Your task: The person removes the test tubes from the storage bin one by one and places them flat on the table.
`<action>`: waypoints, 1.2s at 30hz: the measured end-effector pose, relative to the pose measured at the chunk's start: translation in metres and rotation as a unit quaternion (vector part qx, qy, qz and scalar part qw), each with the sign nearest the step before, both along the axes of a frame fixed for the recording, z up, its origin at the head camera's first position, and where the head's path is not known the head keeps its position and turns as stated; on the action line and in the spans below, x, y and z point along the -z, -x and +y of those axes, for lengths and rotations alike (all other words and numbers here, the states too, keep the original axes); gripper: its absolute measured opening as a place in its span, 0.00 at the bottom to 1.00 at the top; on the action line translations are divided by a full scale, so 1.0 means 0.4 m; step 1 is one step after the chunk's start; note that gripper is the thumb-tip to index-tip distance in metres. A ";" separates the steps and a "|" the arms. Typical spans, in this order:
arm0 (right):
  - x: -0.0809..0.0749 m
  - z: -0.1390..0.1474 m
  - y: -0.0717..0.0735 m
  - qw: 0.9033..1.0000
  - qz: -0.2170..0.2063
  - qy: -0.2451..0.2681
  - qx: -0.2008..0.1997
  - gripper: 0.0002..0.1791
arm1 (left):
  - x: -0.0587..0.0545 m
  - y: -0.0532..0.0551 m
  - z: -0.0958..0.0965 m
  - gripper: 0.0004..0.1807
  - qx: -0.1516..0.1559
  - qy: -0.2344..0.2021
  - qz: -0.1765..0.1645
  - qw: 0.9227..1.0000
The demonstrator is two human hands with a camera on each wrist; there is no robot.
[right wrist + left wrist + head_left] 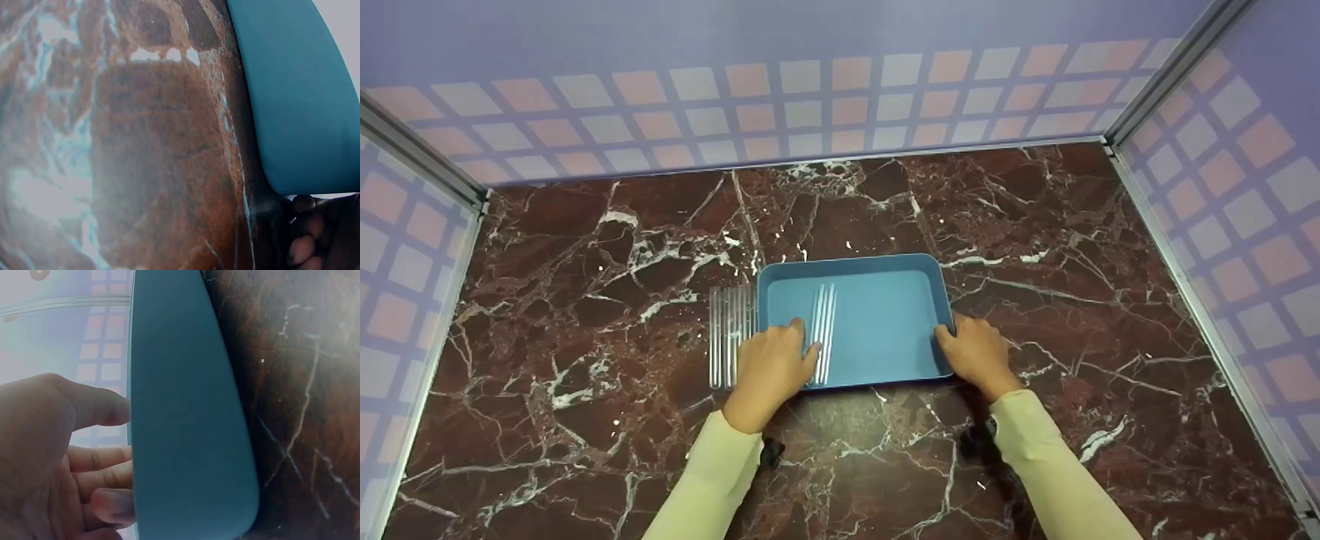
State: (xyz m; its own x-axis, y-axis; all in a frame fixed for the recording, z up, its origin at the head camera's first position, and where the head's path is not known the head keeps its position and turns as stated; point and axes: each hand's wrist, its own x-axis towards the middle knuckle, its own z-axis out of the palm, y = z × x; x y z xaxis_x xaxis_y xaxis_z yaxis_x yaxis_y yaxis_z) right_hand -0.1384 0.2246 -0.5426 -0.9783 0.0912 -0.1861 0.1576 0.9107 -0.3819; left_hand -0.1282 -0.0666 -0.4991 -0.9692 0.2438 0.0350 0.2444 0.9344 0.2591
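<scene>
A blue rectangular tray [877,322] sits on the marbled tabletop. Inside its left half lie several clear rods [826,322], running front to back. More clear rods [720,337] lie on the table just left of the tray. My left hand [771,364] is over the tray's front left part, thumb close to the rods inside. In the left wrist view, the front wall hides its fingertips, and a gap shows between thumb and fingers. My right hand [979,352] grips the tray's right wall near the front corner, thumb over the rim and fingers outside.
Purple panels [825,105] with pink and white squares enclose the table at the back and both sides. Metal strips run along their lower edges. Brown-red marbled tabletop [1072,225] surrounds the tray.
</scene>
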 end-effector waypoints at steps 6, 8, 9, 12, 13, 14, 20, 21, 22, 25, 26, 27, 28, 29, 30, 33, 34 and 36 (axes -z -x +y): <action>0.001 -0.002 0.000 1.000 -0.003 -0.001 0.003 0.22 | 0.005 0.002 0.003 0.16 0.003 -0.021 -0.015 1.000; 0.001 -0.002 0.000 1.000 -0.003 -0.002 0.005 0.22 | 0.006 0.002 0.004 0.16 0.004 -0.026 -0.015 1.000; 0.000 -0.001 0.000 1.000 -0.003 -0.003 0.004 0.22 | 0.007 0.003 0.005 0.16 0.004 -0.028 -0.016 0.999; 0.001 0.001 0.001 1.000 -0.003 -0.003 0.004 0.21 | 0.010 0.004 0.007 0.17 0.005 -0.028 -0.018 0.999; 0.001 0.001 0.001 1.000 -0.003 -0.003 0.002 0.21 | 0.011 0.005 0.007 0.17 0.006 -0.028 -0.018 0.999; 0.002 0.001 0.001 1.000 -0.003 -0.002 0.002 0.21 | 0.012 0.005 0.008 0.17 0.007 -0.027 -0.019 0.999; 0.001 0.000 0.000 1.000 -0.007 0.002 0.005 0.21 | 0.017 0.007 0.012 0.18 0.010 -0.023 -0.023 0.999; 0.001 -0.001 0.000 1.000 -0.008 0.002 0.005 0.21 | 0.018 0.007 0.013 0.18 0.010 -0.023 -0.024 0.999; 0.002 -0.001 0.000 1.000 -0.009 0.002 0.005 0.21 | 0.018 0.007 0.013 0.18 0.010 -0.023 -0.026 0.999; 0.002 -0.001 0.000 1.000 -0.012 0.002 0.005 0.21 | 0.019 0.007 0.015 0.18 0.008 -0.021 -0.027 0.999; 0.002 -0.001 0.000 1.000 -0.013 0.001 0.005 0.21 | 0.019 0.008 0.015 0.19 0.008 -0.021 -0.028 0.999; 0.002 -0.001 -0.001 1.000 -0.013 0.000 0.005 0.22 | 0.019 0.008 0.016 0.20 0.007 -0.020 -0.029 0.999; 0.002 0.000 -0.001 1.000 -0.014 -0.001 0.005 0.21 | 0.019 0.009 0.017 0.20 0.005 -0.019 -0.031 0.999; 0.001 0.000 -0.001 1.000 -0.014 -0.002 0.005 0.21 | 0.020 0.009 0.018 0.21 0.004 -0.019 -0.032 0.999; 0.001 0.000 0.000 1.000 -0.015 -0.002 0.005 0.21 | 0.021 0.010 0.018 0.22 0.003 -0.017 -0.032 0.999; 0.001 0.000 0.000 1.000 -0.016 -0.002 0.007 0.21 | 0.023 0.012 0.020 0.24 0.000 -0.011 -0.032 0.999; 0.001 -0.001 0.000 1.000 -0.016 -0.002 0.008 0.21 | 0.023 0.012 0.020 0.24 0.000 -0.010 -0.033 0.999; 0.001 -0.001 0.000 1.000 -0.015 -0.001 0.008 0.21 | 0.025 0.012 0.021 0.24 -0.002 -0.009 -0.033 0.999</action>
State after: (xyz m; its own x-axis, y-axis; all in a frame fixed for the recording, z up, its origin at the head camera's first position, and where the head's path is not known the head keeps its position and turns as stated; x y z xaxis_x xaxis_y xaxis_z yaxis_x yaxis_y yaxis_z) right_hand -0.1385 0.2240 -0.5432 -0.9707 0.1072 -0.2153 0.1835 0.9085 -0.3753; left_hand -0.1332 -0.0582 -0.5092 -0.9703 0.2406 -0.0246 0.2233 0.9303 0.2910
